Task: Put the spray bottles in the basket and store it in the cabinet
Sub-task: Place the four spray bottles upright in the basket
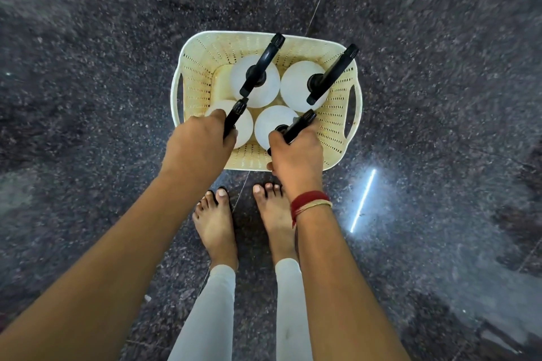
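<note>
A cream perforated plastic basket (pixel 341 132) with side handles stands on the dark floor in front of my feet. Several white spray bottles with black trigger heads stand upright in it. The far left bottle (pixel 268 91) and the far right bottle (pixel 296 88) stand free at the back. My left hand (pixel 199 146) grips the black head of the near left bottle (pixel 245 126). My right hand (pixel 296 155) grips the black head of the near right bottle (pixel 271 123). Both near bottles sit inside the basket.
Dark speckled stone floor (pixel 440 67) lies all around the basket, with a thin joint line running through it. A bright strip of light (pixel 363 199) reflects off the floor at the right. My bare feet (pixel 217 223) stand just behind the basket. No cabinet is in view.
</note>
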`<state>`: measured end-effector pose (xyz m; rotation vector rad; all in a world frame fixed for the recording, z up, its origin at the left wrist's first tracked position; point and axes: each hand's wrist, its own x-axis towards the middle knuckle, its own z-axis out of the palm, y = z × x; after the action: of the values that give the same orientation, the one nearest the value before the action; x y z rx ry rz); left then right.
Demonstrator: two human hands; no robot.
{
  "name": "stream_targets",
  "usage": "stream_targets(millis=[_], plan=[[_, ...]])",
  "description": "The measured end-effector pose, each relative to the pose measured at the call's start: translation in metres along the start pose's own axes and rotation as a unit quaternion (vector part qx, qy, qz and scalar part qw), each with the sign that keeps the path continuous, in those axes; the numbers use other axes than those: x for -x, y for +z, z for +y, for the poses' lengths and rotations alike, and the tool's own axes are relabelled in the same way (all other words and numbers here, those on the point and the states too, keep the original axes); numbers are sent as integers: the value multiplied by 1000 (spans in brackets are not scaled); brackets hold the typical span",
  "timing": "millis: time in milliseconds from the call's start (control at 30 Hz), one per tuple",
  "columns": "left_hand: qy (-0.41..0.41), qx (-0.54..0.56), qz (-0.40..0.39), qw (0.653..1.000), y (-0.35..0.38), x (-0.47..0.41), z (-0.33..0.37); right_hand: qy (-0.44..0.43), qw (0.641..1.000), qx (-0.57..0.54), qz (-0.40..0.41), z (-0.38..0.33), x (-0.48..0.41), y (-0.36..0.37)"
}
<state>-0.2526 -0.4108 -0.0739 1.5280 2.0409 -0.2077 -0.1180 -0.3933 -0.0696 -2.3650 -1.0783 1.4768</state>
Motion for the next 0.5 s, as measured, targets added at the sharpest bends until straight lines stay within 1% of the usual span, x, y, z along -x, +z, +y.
stream_targets(millis=[100,167,233,300,333,400,433,500], plan=[[1,23,6,1000,1,-1,0,0,1000,5,-6,0,-1,1],[5,32,-10,999,2,-1,0,-11,1000,22,-13,-1,1,-2],[0,35,-18,999,-3,-1,-4,-12,997,74,-19,-3,5,-12],[-7,28,-11,1000,-11,-1,-9,-6,991,131,10,-2,8,-29],[0,22,15,1000,-16,0,-11,-13,991,127,43,-1,7,-40],[-1,10,73,997,-26,3,-21,-52,991,49,116,3,-1,-58],[-6,33,106,994,-38,-3,-30,-76,986,-5,148,5,-8,-65],[-47,92,141,985,-51,-18,-49,-106,969,-98,201,11,-28,-75]])
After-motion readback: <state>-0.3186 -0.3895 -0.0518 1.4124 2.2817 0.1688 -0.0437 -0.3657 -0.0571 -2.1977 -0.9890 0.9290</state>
